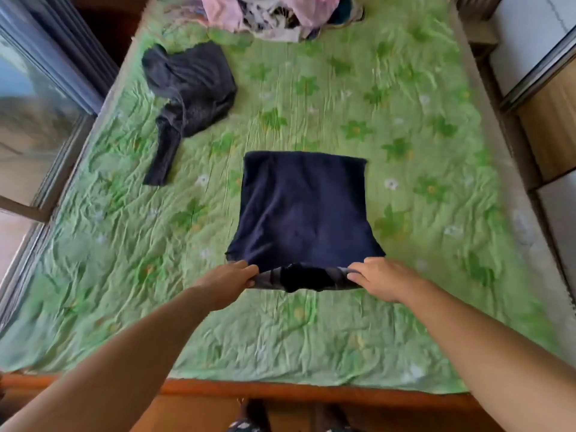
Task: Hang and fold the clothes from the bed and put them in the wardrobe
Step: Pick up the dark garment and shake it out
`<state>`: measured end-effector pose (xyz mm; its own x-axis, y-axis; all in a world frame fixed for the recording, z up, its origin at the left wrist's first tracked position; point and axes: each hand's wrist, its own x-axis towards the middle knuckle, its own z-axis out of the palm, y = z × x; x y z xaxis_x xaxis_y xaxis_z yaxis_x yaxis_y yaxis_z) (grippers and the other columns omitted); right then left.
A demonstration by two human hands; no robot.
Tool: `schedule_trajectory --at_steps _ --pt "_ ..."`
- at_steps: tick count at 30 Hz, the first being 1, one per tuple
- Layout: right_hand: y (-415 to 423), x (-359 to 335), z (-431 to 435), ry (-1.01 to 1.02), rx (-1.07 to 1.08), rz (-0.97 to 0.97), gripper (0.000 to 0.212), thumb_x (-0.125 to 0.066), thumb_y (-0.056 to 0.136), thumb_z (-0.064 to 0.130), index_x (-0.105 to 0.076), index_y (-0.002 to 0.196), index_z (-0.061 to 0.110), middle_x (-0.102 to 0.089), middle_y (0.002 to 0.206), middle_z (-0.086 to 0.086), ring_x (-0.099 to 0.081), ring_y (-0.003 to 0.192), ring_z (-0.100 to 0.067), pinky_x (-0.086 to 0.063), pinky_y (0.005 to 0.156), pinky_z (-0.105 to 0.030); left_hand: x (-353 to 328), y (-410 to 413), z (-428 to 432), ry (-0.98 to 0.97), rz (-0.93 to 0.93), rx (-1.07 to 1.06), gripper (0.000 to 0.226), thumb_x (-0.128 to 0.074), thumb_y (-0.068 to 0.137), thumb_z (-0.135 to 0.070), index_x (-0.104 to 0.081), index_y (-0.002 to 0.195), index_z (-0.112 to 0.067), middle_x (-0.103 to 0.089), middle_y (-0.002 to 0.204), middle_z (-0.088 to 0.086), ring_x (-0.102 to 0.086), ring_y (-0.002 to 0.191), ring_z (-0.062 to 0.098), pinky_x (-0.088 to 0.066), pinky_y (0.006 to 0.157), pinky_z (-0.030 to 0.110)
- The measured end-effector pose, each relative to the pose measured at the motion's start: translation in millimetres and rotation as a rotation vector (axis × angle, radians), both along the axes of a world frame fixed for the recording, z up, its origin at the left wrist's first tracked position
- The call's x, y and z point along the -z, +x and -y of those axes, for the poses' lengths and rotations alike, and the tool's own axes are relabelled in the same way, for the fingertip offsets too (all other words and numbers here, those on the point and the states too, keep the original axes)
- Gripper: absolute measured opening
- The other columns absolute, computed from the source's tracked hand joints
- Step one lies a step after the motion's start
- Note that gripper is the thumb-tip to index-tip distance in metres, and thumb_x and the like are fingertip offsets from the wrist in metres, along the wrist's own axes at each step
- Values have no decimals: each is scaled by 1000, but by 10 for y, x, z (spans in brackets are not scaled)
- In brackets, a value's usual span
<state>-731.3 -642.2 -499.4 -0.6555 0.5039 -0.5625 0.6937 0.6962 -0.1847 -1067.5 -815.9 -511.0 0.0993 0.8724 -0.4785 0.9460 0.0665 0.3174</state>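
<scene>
Hands reach out over the bed (405, 126), one at each side of a dark blue top (302, 207). The left hand (227, 283) pinches the near left corner of the top. The right hand (381, 280) pinches the near right corner. The fingers of both hands are curled round the cloth. The near edge is lifted a little, and a grey stripy bit shows under it. The rest of the top lies flat on the green flowery sheet, near the middle of the bed, folded into a neat block shape.

A dark grey piece of clothing (190, 88) lies crumpled on the far left of the bed, well apart from the top. A heap of pink and white clothes (268, 17) sits at the far end. The wooden bed frame (280, 389) runs along the near side. A glass door (37, 104) stands left of the bed.
</scene>
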Motion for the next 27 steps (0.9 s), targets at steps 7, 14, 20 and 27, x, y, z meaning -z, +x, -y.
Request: schedule_trajectory --at_steps 7,14,20,27 --pt "381 1109 728 -175 -93 153 27 -37 104 45 -51 120 28 -55 104 -2 -62 97 -31 -51 79 -44 1060 399 664 -189 -27 126 10 -40 106 -29 -47 114 -28 -50 103 -3 -56 99 23 -42 73 36" --pt "581 1752 1163 -211 -143 255 51 -41 87 1 -39 129 31 -47 98 -3 -59 91 -32 -49 73 -44 1690 647 959 -380 -262 187 34 -49 96 -10 -49 123 -31 -47 116 0 -53 111 25 -42 88 37" --pt "604 2054 1390 -183 -204 367 44 -44 92 25 -45 135 33 -55 122 -3 -50 116 -27 -36 95 -43 1947 745 1120 -433 -350 215 42 -47 92 -10 -57 128 -31 -47 122 2 -49 115 26 -43 94 38" --pt "334 2425 1520 141 -69 -99 59 -54 96 46 -45 149 25 -33 158 -20 -30 146 -40 -26 112 -65 2340 1000 1123 -18 -235 -18 67 -44 98 -48 -22 158 -32 -10 166 19 -6 155 36 -20 119 59"
